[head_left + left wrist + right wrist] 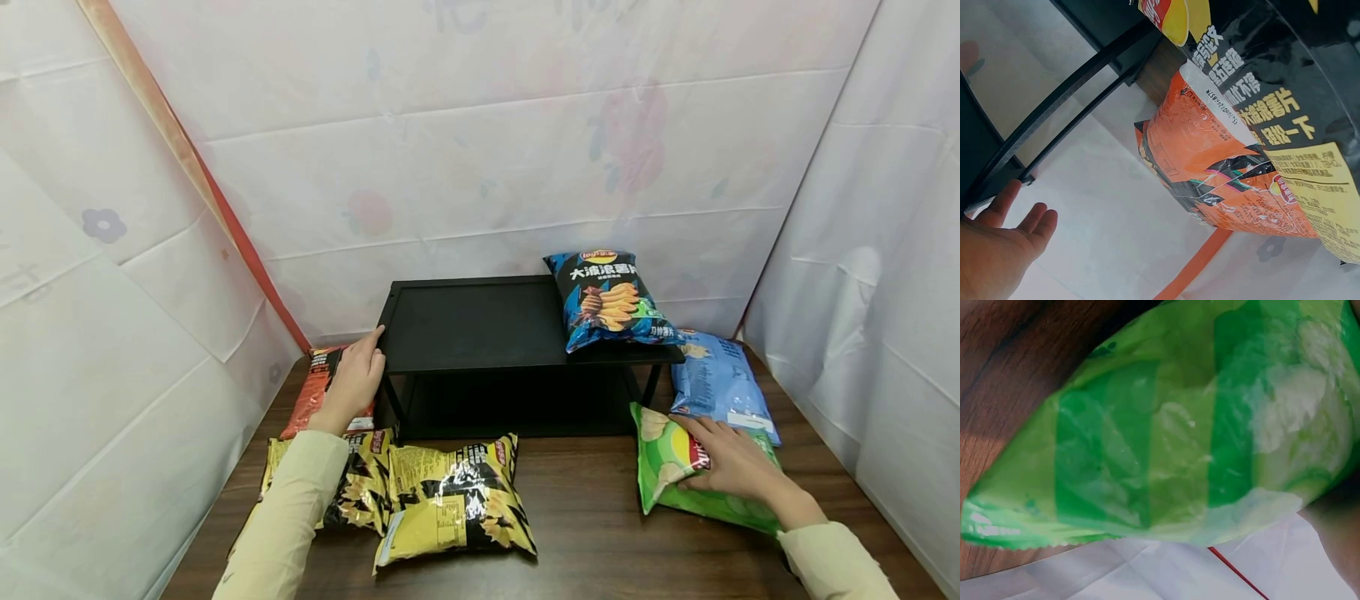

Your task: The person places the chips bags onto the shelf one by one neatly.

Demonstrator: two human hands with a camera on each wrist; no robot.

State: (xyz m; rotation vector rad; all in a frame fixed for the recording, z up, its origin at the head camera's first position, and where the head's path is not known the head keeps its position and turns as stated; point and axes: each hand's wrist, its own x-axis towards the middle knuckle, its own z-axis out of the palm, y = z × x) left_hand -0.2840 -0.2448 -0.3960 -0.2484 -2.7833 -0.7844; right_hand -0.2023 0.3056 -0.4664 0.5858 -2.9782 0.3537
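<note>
While gripped by the partly closed right hand (733, 465), located at the right side of the wooden table (577, 542), just in front of the light-blue bag (720, 379): green chip bag (660, 454). At the left edge of the black shelf (472, 325): left hand (354, 375), loosely extended, holding nothing. Atop, at right: dark-blue bag (611, 304). Beside, at left: orange-red bag (306, 396). At front left: yellow-and-black bags (465, 504).

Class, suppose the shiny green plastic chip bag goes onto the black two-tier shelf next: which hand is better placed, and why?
Probably the right hand: it holds the green chip bag. The left hand is at the left edge of the black shelf, well away from that bag.
</note>
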